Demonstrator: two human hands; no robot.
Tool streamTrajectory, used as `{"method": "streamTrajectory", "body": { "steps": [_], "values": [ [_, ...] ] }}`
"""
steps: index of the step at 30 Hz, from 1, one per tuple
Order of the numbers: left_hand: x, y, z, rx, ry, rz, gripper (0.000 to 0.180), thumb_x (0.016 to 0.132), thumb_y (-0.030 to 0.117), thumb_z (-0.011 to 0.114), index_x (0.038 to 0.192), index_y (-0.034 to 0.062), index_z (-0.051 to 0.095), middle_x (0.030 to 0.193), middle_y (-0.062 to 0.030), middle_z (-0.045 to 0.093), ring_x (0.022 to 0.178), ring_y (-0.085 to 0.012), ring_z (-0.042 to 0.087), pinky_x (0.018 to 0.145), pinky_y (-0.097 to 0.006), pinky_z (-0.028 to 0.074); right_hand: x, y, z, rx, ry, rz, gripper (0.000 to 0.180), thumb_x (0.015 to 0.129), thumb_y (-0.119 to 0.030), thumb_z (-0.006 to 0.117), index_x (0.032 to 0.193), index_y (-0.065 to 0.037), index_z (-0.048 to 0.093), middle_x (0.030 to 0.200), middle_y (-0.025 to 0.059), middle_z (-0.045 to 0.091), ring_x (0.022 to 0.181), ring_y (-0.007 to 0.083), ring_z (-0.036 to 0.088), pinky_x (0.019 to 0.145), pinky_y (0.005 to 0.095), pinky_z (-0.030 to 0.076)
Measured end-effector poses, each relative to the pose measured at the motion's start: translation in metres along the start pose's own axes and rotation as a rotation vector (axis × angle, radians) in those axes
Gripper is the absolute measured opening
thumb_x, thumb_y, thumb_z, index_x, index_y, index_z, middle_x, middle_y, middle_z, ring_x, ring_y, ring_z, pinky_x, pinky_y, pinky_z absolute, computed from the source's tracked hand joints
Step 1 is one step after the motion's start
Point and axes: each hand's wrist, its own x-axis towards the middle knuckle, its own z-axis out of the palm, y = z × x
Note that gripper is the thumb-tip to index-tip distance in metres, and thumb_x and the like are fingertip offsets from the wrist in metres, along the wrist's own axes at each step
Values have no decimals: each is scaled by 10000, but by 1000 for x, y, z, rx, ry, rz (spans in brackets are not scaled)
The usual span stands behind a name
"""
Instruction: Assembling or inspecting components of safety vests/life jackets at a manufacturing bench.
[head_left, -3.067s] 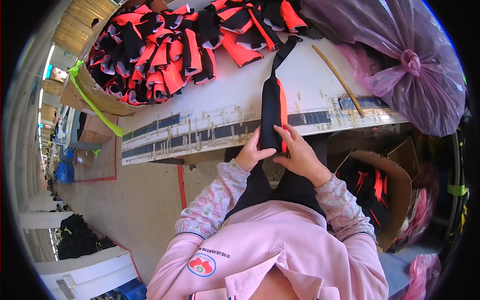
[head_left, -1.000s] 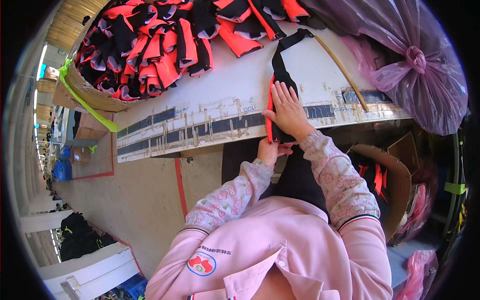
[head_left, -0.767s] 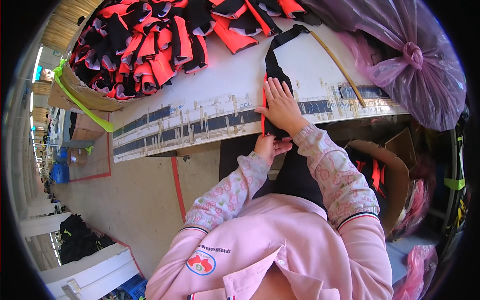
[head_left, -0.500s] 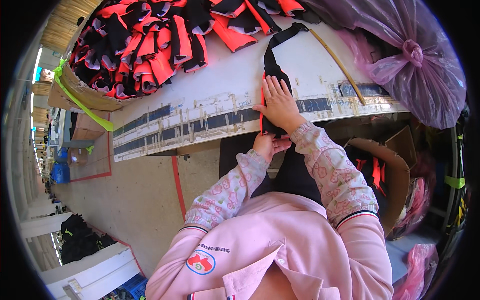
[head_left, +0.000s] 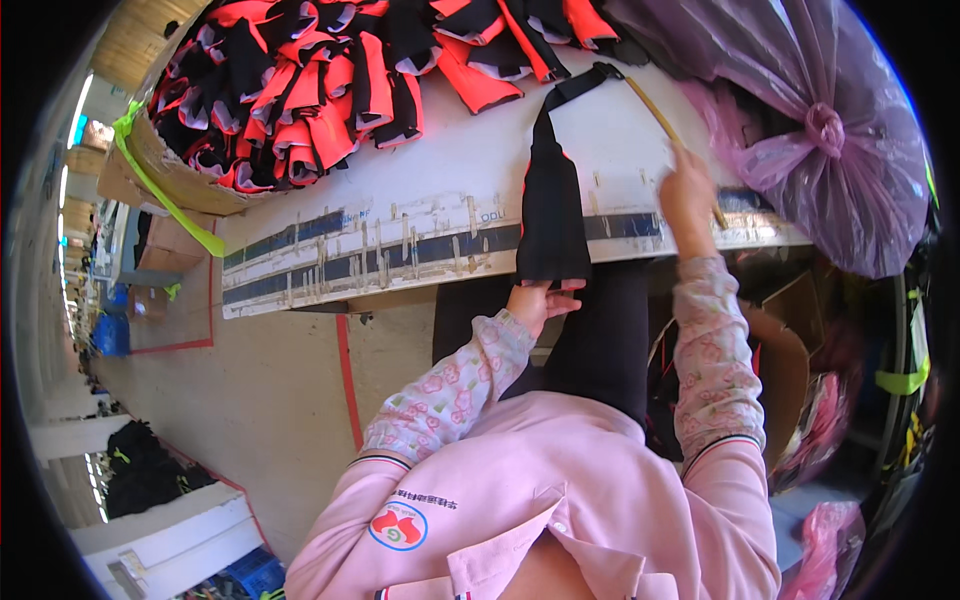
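A black fabric piece (head_left: 552, 215) with a thin orange edge lies lengthwise on the white table in front of me. From its far end runs a narrow black strap (head_left: 580, 87), which bends to the right. My left hand (head_left: 540, 303) is at the near end of the piece, just off the table edge, with its fingers closed on the hem; the fabric hides part of them. To the right, my right hand (head_left: 688, 200) is over a thin wooden stick (head_left: 652, 103), blurred by motion. Whether its fingers grip the stick cannot be made out.
A cardboard box (head_left: 190, 185) at the far left overflows with several black-and-orange fabric pieces (head_left: 325, 125). A knotted purple plastic bag (head_left: 825, 130) stands at the right end of the table (head_left: 440, 180). Below on the right is another open cardboard box (head_left: 785, 370).
My right hand has lifted off the black piece and moved right to the stick. The piece now shows wide and flat. My left hand stays at its near end.
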Motion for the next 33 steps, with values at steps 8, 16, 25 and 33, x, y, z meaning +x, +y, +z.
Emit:
{"method": "streamTrajectory", "body": {
  "steps": [8,16,25,33],
  "values": [
    [-9,-2,6,65,-1,45,320,947,326,434,1142,95,538,994,-120,634,650,-203,649,712,-383,521,-26,67,7,-466,-295,-53,168,830,-72,468,987,-51,523,988,135,579,926,300,583,726,425,500],
    [-1,-7,10,57,0,50,334,953,309,414,1137,62,545,982,-149,643,733,-238,658,699,-369,543,-35,93,-6,-107,-302,88,189,847,-54,445,994,17,540,885,193,590,846,347,588,714,421,476],
    [-9,0,16,40,6,93,286,954,230,399,1113,30,529,956,-163,642,748,-264,658,576,-360,562,-216,25,-166,747,-880,308,246,952,-203,425,916,-40,606,574,-44,450,500,27,410,457,192,333],
    [0,-15,21,39,72,182,313,967,300,386,1065,52,549,881,-103,647,612,-194,645,557,-304,520,-260,6,-183,834,-1082,772,291,961,-188,411,802,0,567,515,-5,467,444,57,432,419,220,335]
  ]
}}
